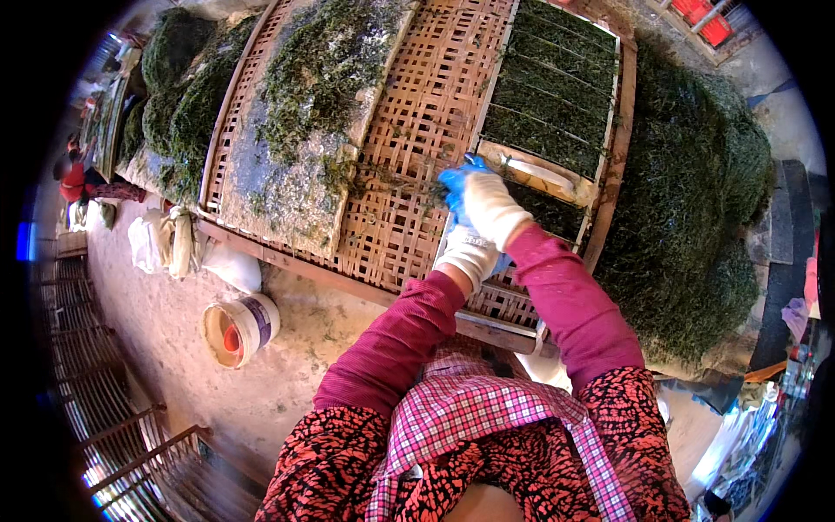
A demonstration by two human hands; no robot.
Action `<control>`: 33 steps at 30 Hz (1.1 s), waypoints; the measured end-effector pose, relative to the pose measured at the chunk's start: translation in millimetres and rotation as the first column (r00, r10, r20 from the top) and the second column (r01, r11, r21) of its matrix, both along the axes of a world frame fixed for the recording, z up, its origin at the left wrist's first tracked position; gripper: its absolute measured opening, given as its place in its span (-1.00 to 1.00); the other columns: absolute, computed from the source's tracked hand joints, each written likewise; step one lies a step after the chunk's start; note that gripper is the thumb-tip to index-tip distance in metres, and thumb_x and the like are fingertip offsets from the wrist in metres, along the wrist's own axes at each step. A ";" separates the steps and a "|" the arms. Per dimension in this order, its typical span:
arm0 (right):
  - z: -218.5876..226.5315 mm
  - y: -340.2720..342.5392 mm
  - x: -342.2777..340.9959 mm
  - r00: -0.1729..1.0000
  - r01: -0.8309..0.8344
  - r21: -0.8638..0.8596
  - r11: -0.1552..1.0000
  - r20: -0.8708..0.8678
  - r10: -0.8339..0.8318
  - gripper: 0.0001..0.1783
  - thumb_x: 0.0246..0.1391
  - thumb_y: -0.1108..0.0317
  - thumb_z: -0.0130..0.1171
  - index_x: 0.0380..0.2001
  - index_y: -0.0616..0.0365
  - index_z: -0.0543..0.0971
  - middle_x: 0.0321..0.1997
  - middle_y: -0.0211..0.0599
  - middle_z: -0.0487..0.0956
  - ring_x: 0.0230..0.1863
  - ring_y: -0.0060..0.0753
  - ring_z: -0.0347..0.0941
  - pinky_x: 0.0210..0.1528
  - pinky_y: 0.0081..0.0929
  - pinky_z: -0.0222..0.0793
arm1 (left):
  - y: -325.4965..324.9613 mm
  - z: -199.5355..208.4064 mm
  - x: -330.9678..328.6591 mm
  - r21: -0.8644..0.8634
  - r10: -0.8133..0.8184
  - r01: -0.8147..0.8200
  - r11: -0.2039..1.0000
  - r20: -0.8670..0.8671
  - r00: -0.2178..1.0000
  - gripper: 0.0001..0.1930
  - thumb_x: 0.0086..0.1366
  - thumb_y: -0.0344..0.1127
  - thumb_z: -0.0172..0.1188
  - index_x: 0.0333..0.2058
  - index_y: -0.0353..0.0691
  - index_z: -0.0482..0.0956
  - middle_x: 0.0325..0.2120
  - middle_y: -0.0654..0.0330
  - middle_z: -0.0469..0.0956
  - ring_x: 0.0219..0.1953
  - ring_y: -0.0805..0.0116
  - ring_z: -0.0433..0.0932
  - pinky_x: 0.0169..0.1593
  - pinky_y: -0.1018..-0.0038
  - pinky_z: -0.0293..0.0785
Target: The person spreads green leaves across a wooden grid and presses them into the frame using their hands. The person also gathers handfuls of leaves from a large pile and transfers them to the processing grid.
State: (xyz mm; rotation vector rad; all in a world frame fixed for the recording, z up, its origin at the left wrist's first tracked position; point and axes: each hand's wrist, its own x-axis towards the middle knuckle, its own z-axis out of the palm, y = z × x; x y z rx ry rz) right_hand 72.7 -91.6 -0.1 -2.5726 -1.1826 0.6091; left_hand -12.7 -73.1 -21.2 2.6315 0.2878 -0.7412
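My right hand (489,204), in a white glove with blue fingers, is over the left edge of a white-edged frame (481,130). Its fingers curl inward beside loose green strands (431,195); what they hold, if anything, is hidden. My left hand (470,255), gloved alike, lies just below and partly behind the right, its fingers mostly covered. Dark green, seaweed-like strands (557,74) fill the frame in strips parted by thin pale bars. Close to my right hand, a wooden board (498,154) with a pale handle (539,171) lies across the frame.
Woven slats (417,148) form the tabletop. Left of them, a board (252,187) carries a loose green heap (317,78). A large green pile (678,217) rises at right. On the floor stand a white bucket (261,320) and white sacks (161,239). A person in red (75,181) is far left.
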 end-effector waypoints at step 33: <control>51.8 -104.6 30.4 0.827 0.153 0.337 0.929 0.471 -0.307 -0.71 0.19 0.12 0.20 -0.10 0.01 0.59 -0.41 -0.28 0.62 -0.47 -0.28 0.54 -0.36 -0.28 0.52 | 81.7 67.8 1.1 0.150 -0.154 0.053 0.987 0.823 0.547 -0.73 0.14 -0.13 0.15 -0.29 -0.11 0.70 -0.11 0.18 0.65 0.17 0.08 0.46 0.33 0.06 0.15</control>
